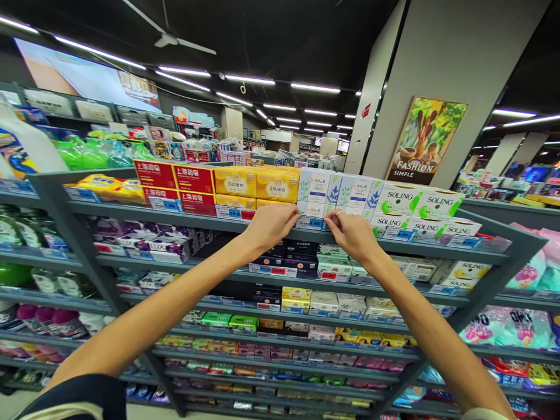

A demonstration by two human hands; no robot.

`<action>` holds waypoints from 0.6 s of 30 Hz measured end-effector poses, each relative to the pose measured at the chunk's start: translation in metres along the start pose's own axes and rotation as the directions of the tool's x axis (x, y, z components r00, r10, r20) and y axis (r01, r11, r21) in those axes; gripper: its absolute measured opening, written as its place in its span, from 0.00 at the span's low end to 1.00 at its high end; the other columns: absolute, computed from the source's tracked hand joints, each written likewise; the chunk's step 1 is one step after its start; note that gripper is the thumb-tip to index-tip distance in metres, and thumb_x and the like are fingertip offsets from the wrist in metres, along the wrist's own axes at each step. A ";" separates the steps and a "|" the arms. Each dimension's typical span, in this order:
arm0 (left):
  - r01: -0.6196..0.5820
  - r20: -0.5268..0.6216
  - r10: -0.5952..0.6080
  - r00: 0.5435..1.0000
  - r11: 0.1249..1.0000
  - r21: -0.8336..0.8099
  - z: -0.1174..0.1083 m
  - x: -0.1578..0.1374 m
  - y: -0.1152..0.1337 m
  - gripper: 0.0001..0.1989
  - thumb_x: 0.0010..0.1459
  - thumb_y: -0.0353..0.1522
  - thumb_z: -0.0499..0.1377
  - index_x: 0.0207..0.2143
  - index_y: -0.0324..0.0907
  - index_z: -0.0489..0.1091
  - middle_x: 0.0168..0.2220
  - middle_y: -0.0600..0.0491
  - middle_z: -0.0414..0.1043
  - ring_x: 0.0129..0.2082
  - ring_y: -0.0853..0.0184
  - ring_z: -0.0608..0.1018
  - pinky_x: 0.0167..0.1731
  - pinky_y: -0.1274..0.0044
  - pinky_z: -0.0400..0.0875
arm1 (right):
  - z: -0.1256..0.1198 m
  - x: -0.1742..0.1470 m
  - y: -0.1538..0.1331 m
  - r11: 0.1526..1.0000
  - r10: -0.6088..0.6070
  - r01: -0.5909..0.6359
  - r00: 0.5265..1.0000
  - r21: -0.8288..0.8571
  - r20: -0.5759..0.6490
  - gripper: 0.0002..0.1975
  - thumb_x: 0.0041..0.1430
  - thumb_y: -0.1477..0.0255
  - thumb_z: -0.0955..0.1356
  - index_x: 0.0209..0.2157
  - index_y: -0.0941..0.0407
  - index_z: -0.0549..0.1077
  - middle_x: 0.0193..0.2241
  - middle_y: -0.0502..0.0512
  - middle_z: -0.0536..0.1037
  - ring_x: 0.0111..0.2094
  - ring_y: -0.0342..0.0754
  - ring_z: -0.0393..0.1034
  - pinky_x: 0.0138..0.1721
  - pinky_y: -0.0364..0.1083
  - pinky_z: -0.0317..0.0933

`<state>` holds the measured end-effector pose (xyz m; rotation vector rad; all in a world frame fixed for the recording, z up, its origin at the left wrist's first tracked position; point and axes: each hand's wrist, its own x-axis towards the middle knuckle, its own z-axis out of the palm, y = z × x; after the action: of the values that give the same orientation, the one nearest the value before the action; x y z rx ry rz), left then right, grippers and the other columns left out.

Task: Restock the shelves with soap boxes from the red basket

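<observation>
Evidently both hands are at the front edge of the top shelf (205, 222), the left hand (270, 228) and the right hand (351, 234) a little apart, fingers bent and thumbs drawn in. Each grip looks pinched at the fingertips, but whether either one has hold of anything I cannot tell. Between them sits a blue price label (314, 223) on the shelf edge, its two ends near the fingertips.

Directly above and behind it stand the white delvell boxes (315, 185), stacked two high, printed with green and blue leaves. To their left come yellow boxes (236, 181), then red boxes (195, 178), then yellow packets (111, 188) lying low at the shelf's end. To their right are white-and-green SOLING boxes (397, 199), also stacked.

Below the hands, the next shelf carries dark boxes (301, 255), with purple-and-white LUX boxes (168, 245) farther left. Beyond the shelving, a pale pillar (476, 46) bears a framed poster (429, 140), and a ceiling fan (166, 41) hangs under the dark ceiling.
</observation>
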<state>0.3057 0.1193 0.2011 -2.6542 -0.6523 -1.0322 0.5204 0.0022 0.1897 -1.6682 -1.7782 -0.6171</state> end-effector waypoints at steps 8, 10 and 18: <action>-0.130 -0.259 0.101 0.961 0.987 -0.094 -0.017 0.004 -0.010 0.10 0.69 0.35 0.58 0.47 0.41 0.75 0.38 0.48 0.81 0.40 0.59 0.82 0.42 0.67 0.76 | -0.024 0.001 -0.005 0.997 -0.058 0.063 0.992 0.042 -0.109 0.13 0.71 0.63 0.64 0.47 0.53 0.77 0.33 0.55 0.83 0.33 0.53 0.78 0.35 0.52 0.68; -0.217 -0.366 0.174 0.914 0.973 -0.078 -0.031 0.017 -0.015 0.13 0.67 0.36 0.61 0.52 0.41 0.73 0.47 0.45 0.79 0.50 0.57 0.79 0.52 0.63 0.75 | -0.045 0.010 -0.004 0.991 -0.132 0.135 0.965 -0.004 -0.226 0.15 0.71 0.64 0.64 0.53 0.54 0.75 0.45 0.60 0.83 0.45 0.56 0.78 0.46 0.56 0.71; -0.395 -0.252 0.371 0.894 0.917 -0.054 -0.023 0.069 -0.009 0.34 0.60 0.34 0.67 0.66 0.39 0.61 0.66 0.38 0.65 0.67 0.51 0.67 0.68 0.57 0.62 | -0.085 0.039 0.020 0.968 -0.206 0.175 0.963 -0.180 -0.176 0.27 0.65 0.65 0.71 0.63 0.53 0.68 0.62 0.64 0.74 0.65 0.65 0.66 0.64 0.69 0.60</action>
<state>0.3332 0.1410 0.2653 -2.5347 -0.0181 -1.2572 0.5501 -0.0279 0.2754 -1.4912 -1.7981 -1.0013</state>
